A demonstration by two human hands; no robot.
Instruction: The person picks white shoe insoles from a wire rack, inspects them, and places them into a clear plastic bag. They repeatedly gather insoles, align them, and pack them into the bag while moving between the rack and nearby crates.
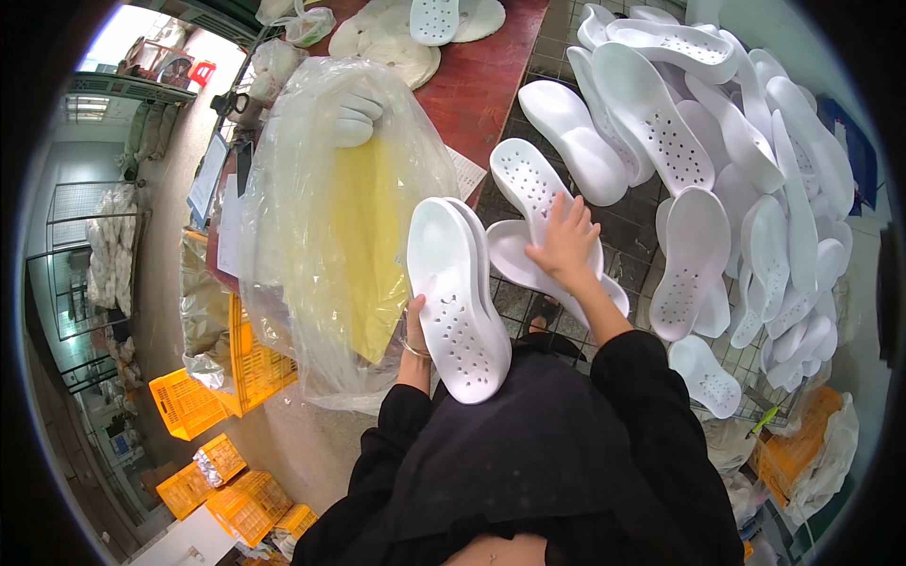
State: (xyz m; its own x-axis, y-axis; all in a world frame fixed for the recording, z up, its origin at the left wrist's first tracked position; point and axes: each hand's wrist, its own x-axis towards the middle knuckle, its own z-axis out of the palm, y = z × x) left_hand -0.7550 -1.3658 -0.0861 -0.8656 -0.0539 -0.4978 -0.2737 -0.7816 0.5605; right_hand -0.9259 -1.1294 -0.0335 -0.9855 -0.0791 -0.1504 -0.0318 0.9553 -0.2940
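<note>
My left hand [415,330] is closed on the side of a white insole pair [458,311], two stacked together with small holes in the front half. They are held upright just above my lap; most of my left fingers are hidden behind them. My right hand [569,247] has its fingers spread over another white perforated insole [525,174], touching its upper face. Under that one lies a further white insole [514,250], partly covered. A large heap of white insoles [651,113] covers the grid surface to the right of my right hand.
A clear plastic bag [283,217] with a yellow lining [368,255] and white insoles inside stands to my left, against a red table [481,66]. Whitish round pads [387,42] lie on the table. Orange crates [250,505] stand on the floor at lower left.
</note>
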